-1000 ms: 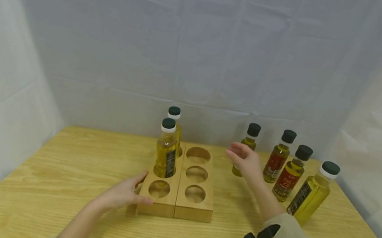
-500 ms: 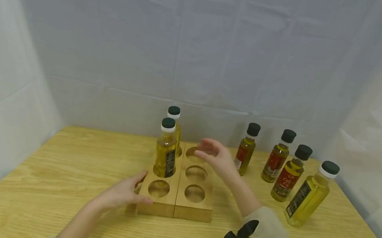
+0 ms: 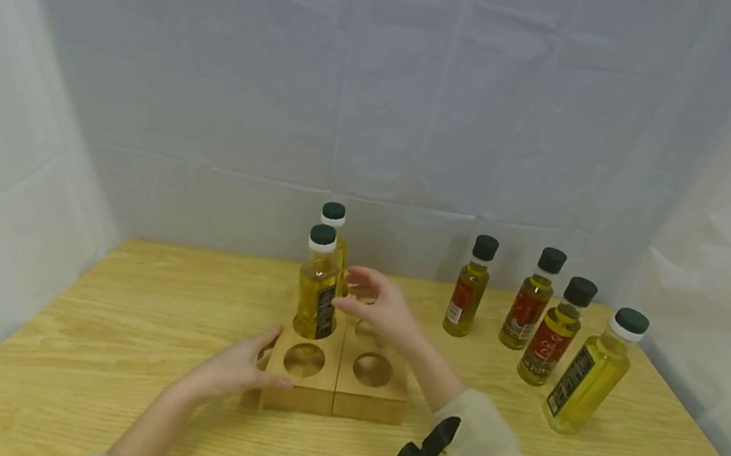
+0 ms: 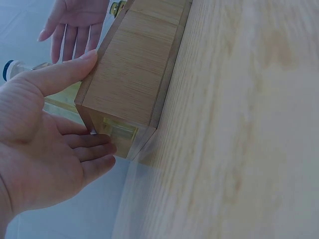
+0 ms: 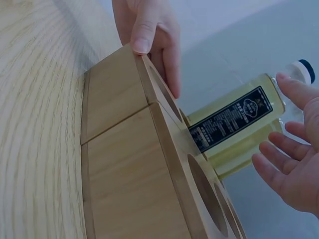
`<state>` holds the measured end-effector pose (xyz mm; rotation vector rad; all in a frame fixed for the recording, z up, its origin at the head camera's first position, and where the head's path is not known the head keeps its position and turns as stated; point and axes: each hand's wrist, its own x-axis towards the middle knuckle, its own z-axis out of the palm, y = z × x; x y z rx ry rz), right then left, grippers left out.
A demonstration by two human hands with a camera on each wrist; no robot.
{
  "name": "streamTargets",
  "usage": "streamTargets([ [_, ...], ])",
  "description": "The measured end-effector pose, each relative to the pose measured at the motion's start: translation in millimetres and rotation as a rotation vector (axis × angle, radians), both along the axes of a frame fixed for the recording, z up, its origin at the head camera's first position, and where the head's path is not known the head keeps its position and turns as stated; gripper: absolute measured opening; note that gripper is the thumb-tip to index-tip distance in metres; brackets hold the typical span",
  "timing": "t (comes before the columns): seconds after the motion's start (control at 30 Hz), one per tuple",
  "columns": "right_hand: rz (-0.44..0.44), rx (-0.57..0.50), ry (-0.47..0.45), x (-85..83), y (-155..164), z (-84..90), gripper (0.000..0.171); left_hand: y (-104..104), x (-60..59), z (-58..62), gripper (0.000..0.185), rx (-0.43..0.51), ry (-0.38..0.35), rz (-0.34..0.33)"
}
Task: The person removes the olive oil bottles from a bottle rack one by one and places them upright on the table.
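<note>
The left hand [image 3: 237,370] rests against the near left corner of the wooden holder [image 3: 340,361], thumb laid along its top edge and fingers straight against its side, gripping nothing. The right hand [image 3: 379,309] hovers over the holder's right column of holes, fingers spread wide and relaxed, palm turned toward the near bottle [image 3: 318,290]; the fingertips are just beside that bottle, and the right wrist view shows a gap between them and the glass. That bottle stands upright in the middle hole of the left column, directly beyond the left hand's thumb. Behind it, farther from both hands, a second bottle [image 3: 334,232] stands in the back left hole. The hole nearest the left hand holds no bottle, as do those under and before the right hand. The holder sits on a wooden table [image 3: 104,313]. Well off to the outer side of the right forearm, four loose bottles [image 3: 542,322] stand upright on the table in a curved row.
</note>
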<state>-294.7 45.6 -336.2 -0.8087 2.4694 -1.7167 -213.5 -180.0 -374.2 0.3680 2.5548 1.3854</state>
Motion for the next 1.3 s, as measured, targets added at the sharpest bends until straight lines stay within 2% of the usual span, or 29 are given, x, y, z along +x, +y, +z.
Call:
streamTargets([
  [0.33, -0.023, 0.020, -0.073, -4.6, -20.3, -5.7, 0.069, -2.0, 0.2, 0.9, 0.101, 0.000, -0.005, -0.027],
  [0.67, -0.072, 0.046, -0.056, -7.1, -31.5, -8.6, 0.071, -0.7, 1.4, 2.4, 0.101, -0.004, 0.003, -0.031],
  [1.13, -0.200, 0.156, 0.040, -4.3, -38.4, -10.1, 0.074, -1.2, -1.0, 0.5, 0.101, 0.004, 0.006, -0.032],
  [1.3, -0.232, 0.086, 0.050, -3.4, -34.7, -8.0, 0.068, -0.1, -0.6, 0.6, 0.101, 0.008, -0.006, -0.023],
])
